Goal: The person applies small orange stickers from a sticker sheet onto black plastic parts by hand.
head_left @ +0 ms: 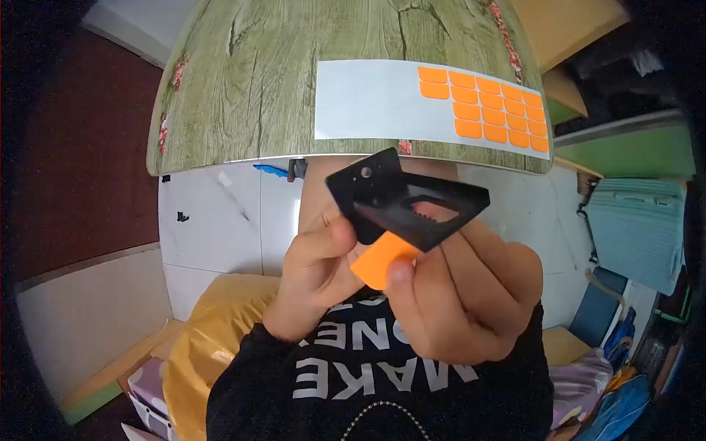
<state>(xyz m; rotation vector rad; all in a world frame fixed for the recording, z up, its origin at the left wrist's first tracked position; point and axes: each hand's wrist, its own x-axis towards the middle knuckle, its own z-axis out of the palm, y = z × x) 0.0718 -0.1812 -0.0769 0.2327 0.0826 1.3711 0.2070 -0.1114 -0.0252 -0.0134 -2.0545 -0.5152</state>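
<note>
A black angled bracket with a slot and a small round hole is held up in front of my chest, just off the table's near edge. My left hand is closed on its left side, the thumb pressed to the plate. In my right hand, an orange sticker is pinched under the thumb. The sticker's upper edge meets the bracket's lower edge. Some right fingers are hidden behind the bracket. Ahead of both hands, a white backing sheet carries several rows of orange stickers on its right part.
The sheet lies on a wood-patterned table. White floor tiles show below its edge. A yellow covering is at my left. To the right stand a light-blue ribbed case and a dark blue object.
</note>
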